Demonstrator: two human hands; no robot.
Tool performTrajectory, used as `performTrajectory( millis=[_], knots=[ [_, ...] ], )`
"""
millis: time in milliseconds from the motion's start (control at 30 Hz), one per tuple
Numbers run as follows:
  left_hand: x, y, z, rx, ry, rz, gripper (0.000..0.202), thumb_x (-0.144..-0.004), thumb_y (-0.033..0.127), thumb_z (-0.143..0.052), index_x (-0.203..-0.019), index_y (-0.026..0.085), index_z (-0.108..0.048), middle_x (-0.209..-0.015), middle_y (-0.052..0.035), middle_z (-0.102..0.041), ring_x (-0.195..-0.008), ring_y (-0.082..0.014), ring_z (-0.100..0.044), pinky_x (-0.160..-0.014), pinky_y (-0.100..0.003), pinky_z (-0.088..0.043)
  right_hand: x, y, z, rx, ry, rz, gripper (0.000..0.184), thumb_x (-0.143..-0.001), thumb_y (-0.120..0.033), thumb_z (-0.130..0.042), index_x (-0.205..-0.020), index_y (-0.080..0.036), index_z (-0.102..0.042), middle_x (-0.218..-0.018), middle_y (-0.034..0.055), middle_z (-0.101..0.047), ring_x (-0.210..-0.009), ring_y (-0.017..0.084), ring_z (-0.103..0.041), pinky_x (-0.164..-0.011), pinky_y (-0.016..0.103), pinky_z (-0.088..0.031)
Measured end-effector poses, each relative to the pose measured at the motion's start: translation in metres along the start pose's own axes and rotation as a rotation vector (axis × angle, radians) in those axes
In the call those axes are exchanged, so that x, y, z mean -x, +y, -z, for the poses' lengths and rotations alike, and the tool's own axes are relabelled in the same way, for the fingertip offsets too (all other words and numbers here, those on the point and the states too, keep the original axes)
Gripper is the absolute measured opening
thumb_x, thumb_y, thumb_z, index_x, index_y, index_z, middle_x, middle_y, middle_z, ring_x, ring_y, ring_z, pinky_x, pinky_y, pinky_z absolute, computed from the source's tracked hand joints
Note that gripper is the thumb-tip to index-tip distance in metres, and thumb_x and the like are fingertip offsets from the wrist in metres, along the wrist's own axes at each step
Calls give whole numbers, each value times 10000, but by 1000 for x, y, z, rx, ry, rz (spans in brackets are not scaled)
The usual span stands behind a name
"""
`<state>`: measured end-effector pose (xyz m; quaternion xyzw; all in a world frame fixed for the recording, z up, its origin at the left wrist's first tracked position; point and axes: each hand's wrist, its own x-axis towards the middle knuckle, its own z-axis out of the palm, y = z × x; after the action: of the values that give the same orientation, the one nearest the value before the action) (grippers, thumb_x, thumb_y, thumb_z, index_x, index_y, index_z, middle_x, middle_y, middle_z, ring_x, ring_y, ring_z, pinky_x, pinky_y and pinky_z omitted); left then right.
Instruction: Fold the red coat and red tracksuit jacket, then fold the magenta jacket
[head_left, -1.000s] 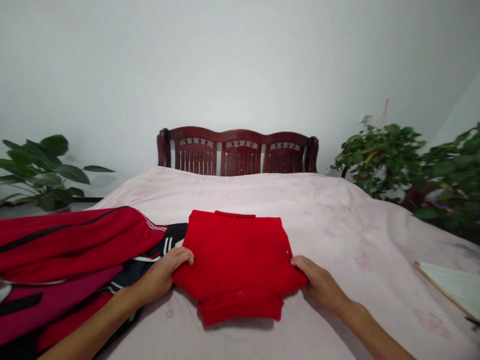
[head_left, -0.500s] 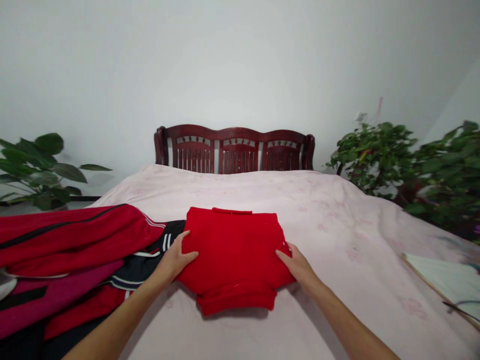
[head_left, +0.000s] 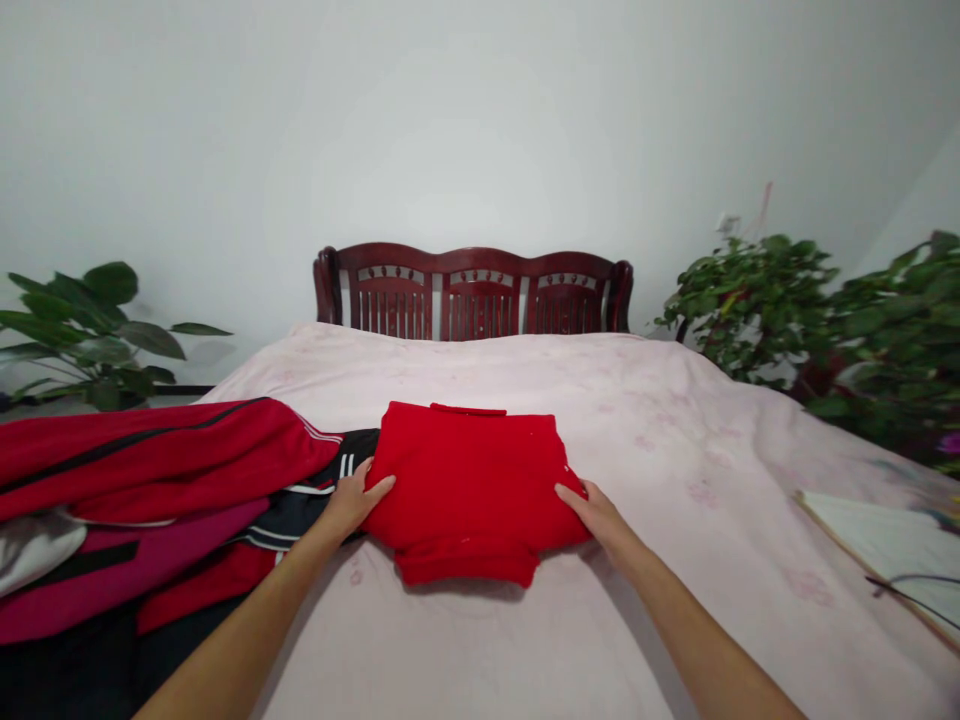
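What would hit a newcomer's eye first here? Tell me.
A folded bright red garment lies mid-bed on a pale pink bedspread, the left hand and right hand at its sides. Behind it stands a dark red wooden headboard, and red and black clothing is heaped at the left.

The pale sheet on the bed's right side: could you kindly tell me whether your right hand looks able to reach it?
Probably yes: only the pink bedcover lies between the right hand and the pale sheet, though that hand must leave the red garment.
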<state>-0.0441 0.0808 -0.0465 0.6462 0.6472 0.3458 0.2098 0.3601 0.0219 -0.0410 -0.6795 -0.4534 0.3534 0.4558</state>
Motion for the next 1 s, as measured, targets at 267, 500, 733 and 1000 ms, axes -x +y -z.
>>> performTrajectory(
  millis=[267,500,733,1000],
  knots=[
    [15,36,15,385,-147,212,848,-770,569,-668,-1455,165,-374,-1209,-170,-686,-913,-242,-718,-756,-344,-581,5,-22,-2,-353,-275,-299,435,-788,-450,-653,-1103,-153,-623,-977,153,-751,-823,266,-725,-679,396,-591],
    [3,88,67,547,-159,260,790,-795,572,-602,-1475,262,-347,-1358,-112,-607,-986,-237,-700,-742,-341,-581,0,-77,27,-460,-172,-108,338,-828,-380,-560,-1082,-177,-651,-1076,98,-744,-905,235,-711,-744,341,-581],
    [63,30,40,407,-201,180,738,-795,473,-588,-1453,187,-413,-1390,-121,-584,-1237,-265,-583,-1037,-384,-462,66,-25,21,-374,-231,9,543,-750,-361,-611,-1269,-208,-571,-1176,81,-712,-1064,269,-673,-920,410,-538],
    [115,10,38,-87,75,-205,587,-890,440,-479,-1404,157,-458,-1396,-169,-520,-1304,-314,-487,-1115,-516,-344,87,4,30,254,70,264,439,-822,-416,-512,-1188,-195,-611,-1205,118,-667,-1141,291,-602,-1051,489,-419]
  ],
)
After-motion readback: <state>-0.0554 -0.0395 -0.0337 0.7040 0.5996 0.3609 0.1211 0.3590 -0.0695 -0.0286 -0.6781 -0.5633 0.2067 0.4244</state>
